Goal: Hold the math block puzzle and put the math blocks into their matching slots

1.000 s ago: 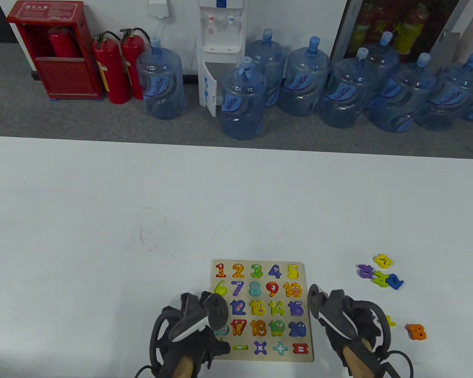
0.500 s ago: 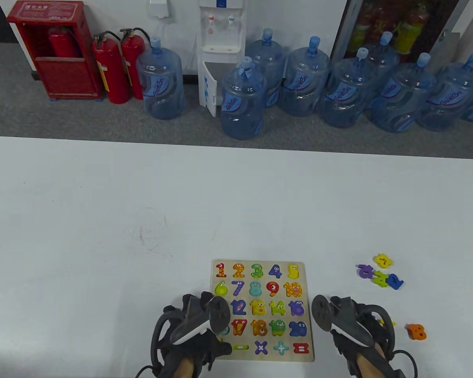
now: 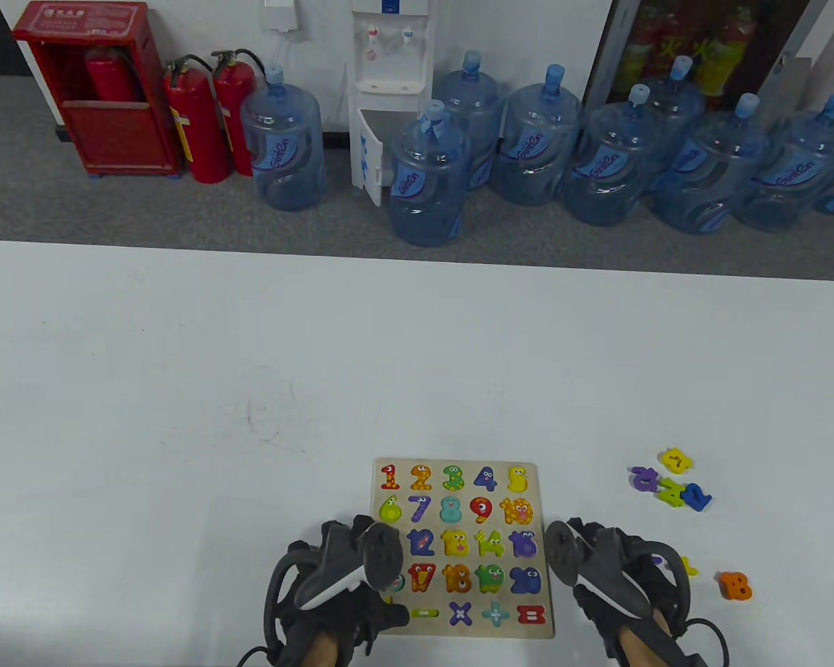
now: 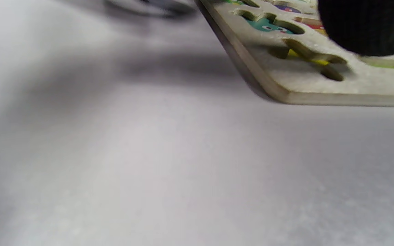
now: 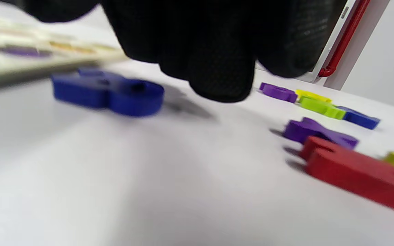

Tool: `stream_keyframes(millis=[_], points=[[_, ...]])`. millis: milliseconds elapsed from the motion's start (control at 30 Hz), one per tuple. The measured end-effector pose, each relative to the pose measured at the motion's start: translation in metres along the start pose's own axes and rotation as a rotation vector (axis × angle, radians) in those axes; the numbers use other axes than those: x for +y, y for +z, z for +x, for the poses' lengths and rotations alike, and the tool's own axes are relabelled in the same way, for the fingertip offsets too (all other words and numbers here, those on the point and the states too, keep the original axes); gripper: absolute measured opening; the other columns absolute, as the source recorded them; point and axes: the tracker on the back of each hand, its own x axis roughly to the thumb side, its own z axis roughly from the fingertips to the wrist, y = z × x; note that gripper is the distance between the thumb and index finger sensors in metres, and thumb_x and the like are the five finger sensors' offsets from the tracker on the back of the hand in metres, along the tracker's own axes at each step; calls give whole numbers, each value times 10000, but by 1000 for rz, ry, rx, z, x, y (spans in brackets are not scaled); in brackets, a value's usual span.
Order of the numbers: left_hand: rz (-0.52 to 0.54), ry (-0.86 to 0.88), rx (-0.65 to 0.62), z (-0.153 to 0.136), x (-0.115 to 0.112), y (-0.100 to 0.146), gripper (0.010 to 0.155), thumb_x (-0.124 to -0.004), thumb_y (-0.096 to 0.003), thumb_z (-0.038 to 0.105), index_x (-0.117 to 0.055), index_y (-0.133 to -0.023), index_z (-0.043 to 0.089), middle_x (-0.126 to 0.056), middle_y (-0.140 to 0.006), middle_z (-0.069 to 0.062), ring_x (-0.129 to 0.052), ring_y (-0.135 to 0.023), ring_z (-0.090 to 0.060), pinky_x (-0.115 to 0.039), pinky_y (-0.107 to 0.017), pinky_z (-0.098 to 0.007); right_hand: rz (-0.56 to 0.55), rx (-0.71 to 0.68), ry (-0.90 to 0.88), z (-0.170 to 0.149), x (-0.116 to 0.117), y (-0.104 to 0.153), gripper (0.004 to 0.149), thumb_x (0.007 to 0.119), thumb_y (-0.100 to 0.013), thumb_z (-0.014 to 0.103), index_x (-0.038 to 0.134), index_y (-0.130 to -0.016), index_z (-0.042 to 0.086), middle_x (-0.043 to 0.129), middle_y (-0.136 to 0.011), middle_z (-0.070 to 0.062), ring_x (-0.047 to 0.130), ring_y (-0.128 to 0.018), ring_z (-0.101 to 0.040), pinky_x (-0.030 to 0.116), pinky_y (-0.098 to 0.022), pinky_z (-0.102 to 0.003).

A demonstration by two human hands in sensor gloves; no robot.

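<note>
The wooden puzzle board [image 3: 543,629] lies flat near the table's front edge, most slots filled with coloured number blocks. My left hand [image 3: 333,590] rests on its lower-left corner; in the left wrist view a gloved fingertip [image 4: 364,27] presses on the board [image 4: 320,85] beside open slots. My right hand [image 3: 618,583] is just right of the board. In the right wrist view its fingers [image 5: 217,51] hang over the table with nothing in them, above and apart from a dark blue block [image 5: 108,94] lying by the board's edge.
Loose blocks lie right of the board: yellow [image 3: 675,460], purple [image 3: 644,479], green [image 3: 671,493], blue [image 3: 696,497] and orange [image 3: 735,586]. The right wrist view shows a red block [image 5: 357,172] and a purple one [image 5: 316,131] close by. Water jugs stand beyond the table.
My right hand has dropped slightly toward the table and stays beside the board's right edge. My left hand and the board have not moved.
</note>
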Motion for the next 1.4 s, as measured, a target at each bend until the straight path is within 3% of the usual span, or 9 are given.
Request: stream_keyframes(millis=[133, 267, 467, 833, 1033, 1400], points=[[1, 0, 5, 0, 0, 1, 965, -786, -279, 622, -306, -1055, 307, -185, -1112, 4, -253, -1073, -489, -360, -674, -811, 67, -107, -37, -1, 3, 4, 649, 779, -304, 287, 588, -923, 310, 608, -990, 13, 761, -848, -235, 704, -616, -432], [-11, 3, -3, 0, -1, 1, 991, -794, -263, 629, -301, -1056, 297, -187, -1112, -8, -251, -1073, -488, -363, -677, -809, 104, -105, 12, 1, 11, 0, 736, 876, -236, 306, 593, -914, 345, 614, -995, 55, 743, -876, -231, 685, -646, -438], [-16, 7, 24, -3, -3, 1, 1055, -772, -261, 646, -175, -1043, 265, -124, -1096, -43, -222, -1068, -470, -379, -688, -792, 34, -74, -51, -3, 12, -4, 634, 865, -231, 318, 704, -844, 348, 736, -893, 88, 809, -779, -179, 713, -617, -408], [-29, 5, 26, -3, -4, 3, 1038, -764, -269, 644, -190, -1045, 263, -135, -1095, -45, -200, -1059, -474, -380, -689, -785, 8, -95, -18, 3, 9, -1, 629, 852, -239, 307, 718, -853, 296, 774, -872, 37, 857, -729, -188, 728, -602, -419], [-30, 6, 26, -3, -4, 3, 1034, -762, -271, 643, -192, -1045, 264, -140, -1096, -44, -200, -1059, -472, -380, -691, -784, -49, -183, -67, 19, -5, 10, 626, 850, -247, 305, 712, -858, 306, 765, -883, 45, 852, -742, -184, 720, -618, -421], [-34, 9, 29, -3, -4, 3, 1035, -761, -273, 642, -188, -1045, 259, -138, -1095, -49, -192, -1055, -474, -373, -688, -786, -64, -298, -44, 47, -7, 19, 623, 847, -252, 302, 708, -859, 314, 758, -891, 50, 849, -752, -178, 716, -627, -418]])
